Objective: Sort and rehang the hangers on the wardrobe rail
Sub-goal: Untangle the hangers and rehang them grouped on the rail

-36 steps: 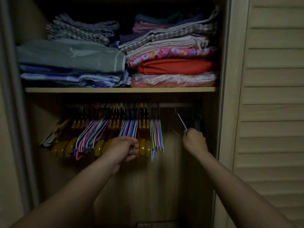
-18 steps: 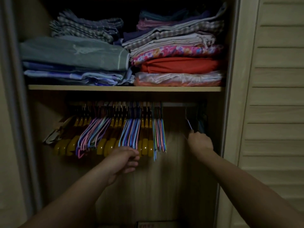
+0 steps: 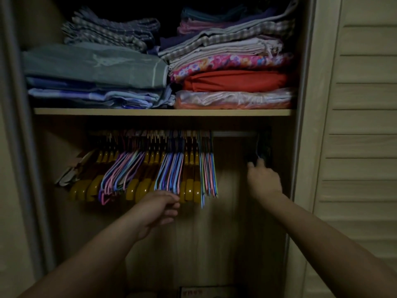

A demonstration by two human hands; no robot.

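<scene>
An open wardrobe fills the frame, its shelf (image 3: 163,112) crossing the middle under stacked folded linen (image 3: 234,80). Below it the rail (image 3: 234,133) runs left to right. Most hangers (image 3: 150,175), amber wooden ones mixed with thin coloured ones, crowd the centre-left of the rail; a few dark hangers (image 3: 261,147) hang at its right end.

The right hand (image 3: 263,181) reaches up to those dark hangers, fingertips at their lower edge; whether it grips one is too dim to tell. The left hand (image 3: 158,209) hovers just below the main bunch, fingers loosely curled, holding nothing.

The step looks like sorting by type. Next, the left hand likely needs to pick one hanger from the bunch.
</scene>
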